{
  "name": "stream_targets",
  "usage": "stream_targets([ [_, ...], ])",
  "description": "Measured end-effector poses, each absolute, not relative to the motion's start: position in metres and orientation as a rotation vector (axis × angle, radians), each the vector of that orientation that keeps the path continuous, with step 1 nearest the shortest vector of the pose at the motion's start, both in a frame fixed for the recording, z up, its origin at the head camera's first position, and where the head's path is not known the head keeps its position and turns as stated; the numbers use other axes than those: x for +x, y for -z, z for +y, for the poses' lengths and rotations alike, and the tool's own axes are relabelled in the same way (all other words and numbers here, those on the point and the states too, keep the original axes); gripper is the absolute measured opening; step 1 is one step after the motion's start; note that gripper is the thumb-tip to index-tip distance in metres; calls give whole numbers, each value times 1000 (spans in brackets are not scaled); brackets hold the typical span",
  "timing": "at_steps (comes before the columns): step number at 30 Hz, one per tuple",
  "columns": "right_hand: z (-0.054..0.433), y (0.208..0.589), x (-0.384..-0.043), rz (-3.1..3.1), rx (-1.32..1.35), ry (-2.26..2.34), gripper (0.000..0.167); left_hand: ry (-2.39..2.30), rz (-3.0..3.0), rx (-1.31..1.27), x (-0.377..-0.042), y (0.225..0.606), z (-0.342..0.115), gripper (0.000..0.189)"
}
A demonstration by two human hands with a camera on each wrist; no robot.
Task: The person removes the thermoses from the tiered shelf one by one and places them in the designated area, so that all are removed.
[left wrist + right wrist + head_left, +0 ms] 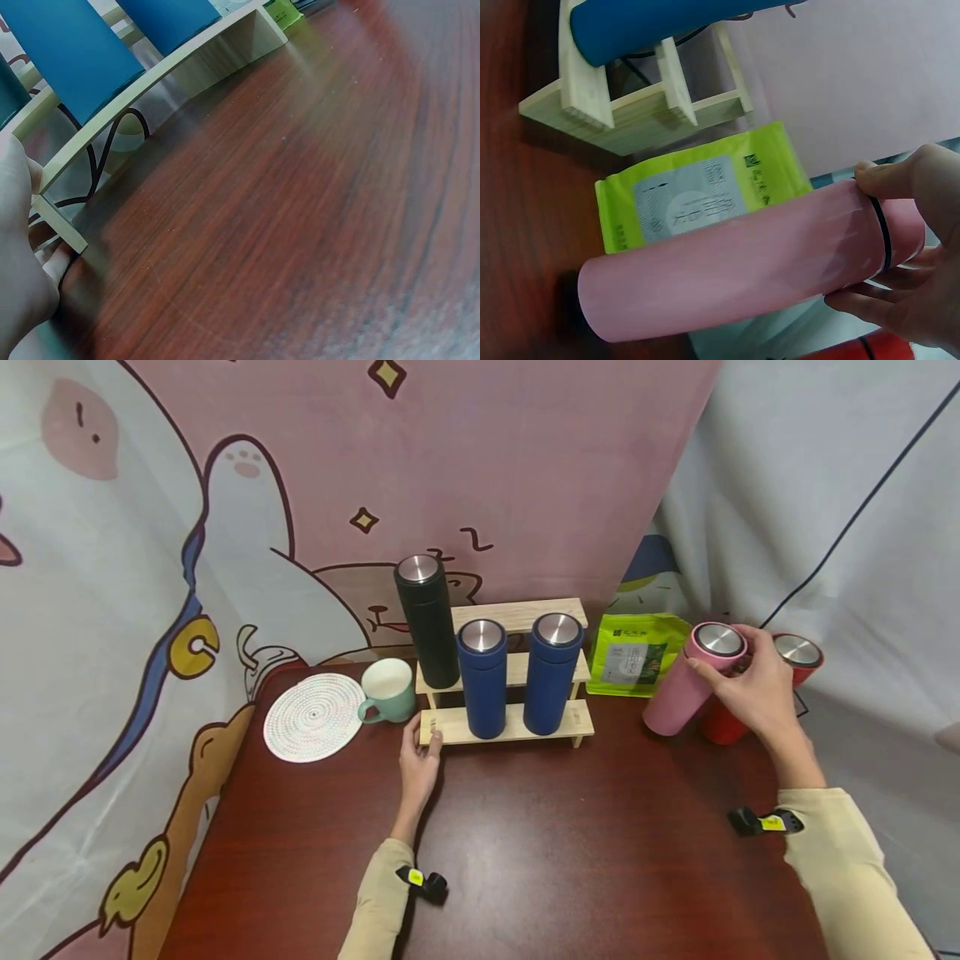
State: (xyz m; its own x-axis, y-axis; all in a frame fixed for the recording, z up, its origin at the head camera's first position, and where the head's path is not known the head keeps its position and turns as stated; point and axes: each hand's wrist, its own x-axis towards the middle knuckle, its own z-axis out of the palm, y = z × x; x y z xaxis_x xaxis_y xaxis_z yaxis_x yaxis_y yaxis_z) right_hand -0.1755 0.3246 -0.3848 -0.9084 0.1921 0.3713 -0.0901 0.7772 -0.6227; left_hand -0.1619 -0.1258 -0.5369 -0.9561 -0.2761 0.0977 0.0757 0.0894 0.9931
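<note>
My right hand (757, 685) grips a pink thermos bottle (735, 262) near its silver lid, fingers and thumb curled round the top. The pink thermos leans a little, beside a red thermos (726, 723) partly hidden behind my hand. With thumb and fingers, my left hand (420, 764) holds the left end of the lowest step of a wooden tiered rack (450, 724). Two blue thermoses (483, 685) (553, 677) stand upright on that step. A black thermos (427, 622) stands on the middle step at its left end.
A green mug (390, 692) sits left of the rack, next to a round white woven mat (315, 718). Right of the rack, a lime-green packet (630, 652) leans at the back of the dark wooden table (525, 843). Printed cloth (525, 468) hangs behind.
</note>
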Motion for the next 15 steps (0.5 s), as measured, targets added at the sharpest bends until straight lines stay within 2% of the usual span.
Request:
stream_targets([
  [10, 329, 401, -174, -2560, -138, -935, 76, 1922, -2132, 215, -162, 536, -126, 52],
  [15, 332, 404, -175, -2586, -145, -948, 77, 1908, -2118, 234, -172, 560, -127, 53],
])
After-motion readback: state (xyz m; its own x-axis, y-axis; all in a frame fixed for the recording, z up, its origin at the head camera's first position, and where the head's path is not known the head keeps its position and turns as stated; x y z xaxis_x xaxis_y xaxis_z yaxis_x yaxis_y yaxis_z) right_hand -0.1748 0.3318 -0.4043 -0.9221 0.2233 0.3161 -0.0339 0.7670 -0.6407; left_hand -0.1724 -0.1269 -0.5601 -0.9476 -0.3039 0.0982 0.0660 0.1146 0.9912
